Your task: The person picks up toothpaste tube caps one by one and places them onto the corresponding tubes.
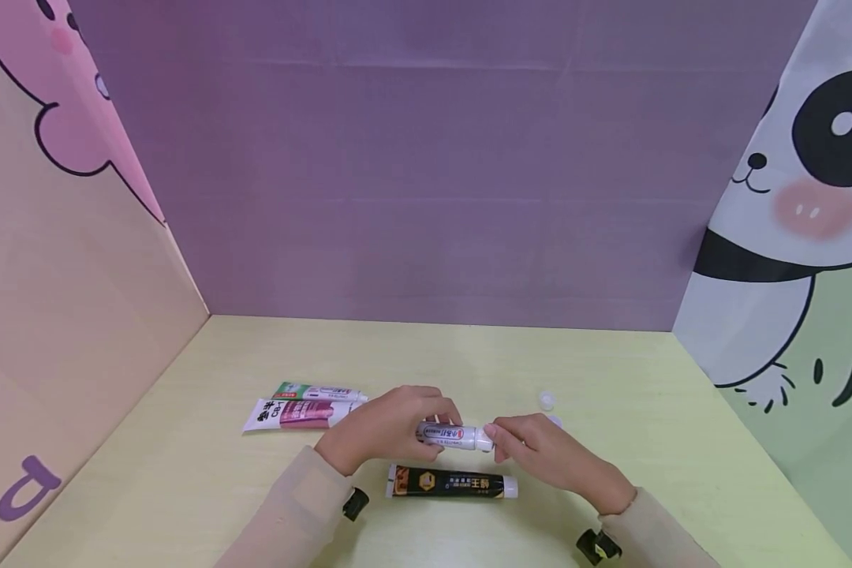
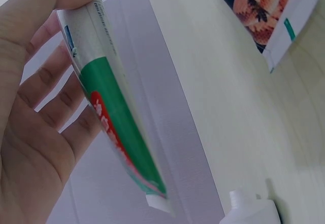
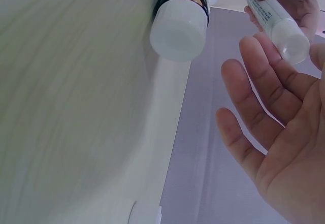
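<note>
My left hand (image 1: 397, 422) holds a toothpaste tube (image 1: 449, 435) between thumb and fingers, lifted above the table. In the left wrist view this tube (image 2: 114, 107) shows a green and red section near its flat end. Its white cap (image 3: 290, 42) points toward my right hand (image 1: 550, 451). In the right wrist view the right hand's fingers (image 3: 261, 92) are loosely bent around the cap end, the thumb just beside it; whether they touch is hard to tell. Below both hands lies a black toothpaste tube (image 1: 454, 482) with a white cap (image 3: 179, 30).
Left of my left hand lie a pink-and-white tube (image 1: 298, 414) and a green-and-white tube (image 1: 315, 392), side by side. One tube's bare white nozzle (image 2: 237, 199) shows in the left wrist view. Behind my right hand are small white caps (image 1: 547, 401). A purple panel (image 1: 426, 197) closes the back.
</note>
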The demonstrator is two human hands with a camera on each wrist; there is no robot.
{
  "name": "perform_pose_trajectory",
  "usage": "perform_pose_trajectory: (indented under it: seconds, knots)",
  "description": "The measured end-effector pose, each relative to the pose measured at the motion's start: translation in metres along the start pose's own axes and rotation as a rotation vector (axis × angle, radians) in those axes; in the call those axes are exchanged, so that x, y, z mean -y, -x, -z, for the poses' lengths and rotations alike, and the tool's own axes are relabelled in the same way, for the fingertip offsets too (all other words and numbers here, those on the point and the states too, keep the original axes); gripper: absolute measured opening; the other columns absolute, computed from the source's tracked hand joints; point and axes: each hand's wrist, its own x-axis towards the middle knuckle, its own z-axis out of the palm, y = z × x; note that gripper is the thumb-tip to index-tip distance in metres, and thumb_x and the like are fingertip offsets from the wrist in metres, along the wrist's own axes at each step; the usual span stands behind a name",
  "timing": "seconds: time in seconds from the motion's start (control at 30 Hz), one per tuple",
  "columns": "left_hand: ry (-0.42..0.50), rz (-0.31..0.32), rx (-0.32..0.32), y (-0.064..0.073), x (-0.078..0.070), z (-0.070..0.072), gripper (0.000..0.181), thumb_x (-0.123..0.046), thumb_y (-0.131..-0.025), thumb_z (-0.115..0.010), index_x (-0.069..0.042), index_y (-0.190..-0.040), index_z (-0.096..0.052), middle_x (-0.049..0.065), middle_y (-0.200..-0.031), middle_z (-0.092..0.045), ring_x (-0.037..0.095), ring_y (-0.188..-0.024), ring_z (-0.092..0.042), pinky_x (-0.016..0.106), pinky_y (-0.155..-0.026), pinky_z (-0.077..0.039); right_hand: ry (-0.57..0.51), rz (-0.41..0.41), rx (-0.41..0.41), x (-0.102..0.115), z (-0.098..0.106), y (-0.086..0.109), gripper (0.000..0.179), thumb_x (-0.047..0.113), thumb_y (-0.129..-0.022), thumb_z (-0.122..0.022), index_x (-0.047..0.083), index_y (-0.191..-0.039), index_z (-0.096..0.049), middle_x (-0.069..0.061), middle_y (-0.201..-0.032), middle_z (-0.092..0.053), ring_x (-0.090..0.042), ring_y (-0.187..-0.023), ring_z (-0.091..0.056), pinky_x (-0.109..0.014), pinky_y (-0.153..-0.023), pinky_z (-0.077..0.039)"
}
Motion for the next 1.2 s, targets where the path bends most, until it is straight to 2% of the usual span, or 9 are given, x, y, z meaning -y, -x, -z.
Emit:
perform_pose_trajectory:
  seconds: [0.17,0.4,0.57,0.67,0.8,0.97,1.2]
  knots:
    - [0.001,0.0,-0.002,0.0001,0.0004,-0.0001,0.029,-0.008,-0.08,-0.077,-0.017,-0.106,-0.07,-0.008,-0.094,-0.062,0.006,-0.078,-0.054,0.017,-0.069,-0.048,-0.015,-0.025,0.009,-0.0004,-0.0006,0.0004,0.035,0.026,-0.109,-0.042,0.01,-0.093,-0.069,0.005,-0.078,-0.068,-0.017,-0.075,-0.065,-0.03,-0.07,-0.051]
    - [0.007,-0.006,-0.003,0.0,0.001,-0.0011,0.029,-0.007,-0.08,-0.077,-0.016,-0.106,-0.07,-0.007,-0.095,-0.063,0.006,-0.078,-0.055,0.016,-0.069,-0.048,-0.01,-0.029,0.013,-0.0011,-0.0017,0.0004,0.038,0.027,-0.109,-0.041,0.013,-0.091,-0.071,0.004,-0.076,-0.068,-0.016,-0.072,-0.063,-0.027,-0.066,-0.05]
    - [-0.01,-0.012,-0.009,0.0006,0.0016,-0.0002,0.03,-0.007,-0.079,-0.076,-0.016,-0.107,-0.071,-0.008,-0.095,-0.062,0.005,-0.077,-0.054,0.016,-0.068,-0.048,-0.009,-0.043,-0.01,0.0004,-0.0005,0.0014,0.023,0.032,-0.105,-0.051,0.014,-0.113,-0.064,0.006,-0.093,-0.067,-0.01,-0.082,-0.062,-0.029,-0.071,-0.051]
    - [-0.016,-0.017,-0.011,0.0008,0.0019,0.0006,0.031,-0.006,-0.078,-0.076,-0.016,-0.107,-0.071,-0.009,-0.095,-0.062,0.004,-0.076,-0.054,0.016,-0.068,-0.047,-0.039,-0.038,-0.034,0.0024,-0.0004,0.0019,0.034,0.035,-0.098,-0.065,0.014,-0.123,-0.055,0.007,-0.105,-0.062,-0.011,-0.088,-0.061,-0.031,-0.073,-0.052]
    - [-0.008,-0.027,-0.015,0.0008,0.0026,0.0003,0.03,-0.005,-0.078,-0.076,-0.015,-0.106,-0.071,-0.008,-0.095,-0.062,0.004,-0.076,-0.054,0.016,-0.068,-0.047,-0.054,0.021,-0.078,0.0038,-0.0021,0.0016,0.04,0.024,-0.089,-0.077,0.012,-0.118,-0.052,0.005,-0.109,-0.057,-0.016,-0.09,-0.062,-0.032,-0.076,-0.054]
    - [-0.003,-0.025,-0.017,0.0009,0.0021,0.0,0.03,-0.005,-0.078,-0.076,-0.016,-0.105,-0.07,-0.009,-0.094,-0.062,0.004,-0.077,-0.054,0.015,-0.068,-0.047,-0.027,0.068,-0.112,0.0036,-0.0034,0.001,0.039,0.008,-0.086,-0.078,0.014,-0.112,-0.05,0.005,-0.106,-0.055,-0.018,-0.088,-0.063,-0.035,-0.075,-0.055]
    - [-0.01,-0.014,-0.016,0.0011,0.0014,0.0011,0.029,-0.006,-0.079,-0.076,-0.017,-0.106,-0.07,-0.009,-0.094,-0.061,0.004,-0.076,-0.054,0.015,-0.068,-0.048,0.0,0.068,-0.111,0.0036,-0.0026,-0.0005,0.032,0.01,-0.088,-0.076,0.016,-0.108,-0.052,0.009,-0.097,-0.057,-0.008,-0.082,-0.059,-0.035,-0.071,-0.055]
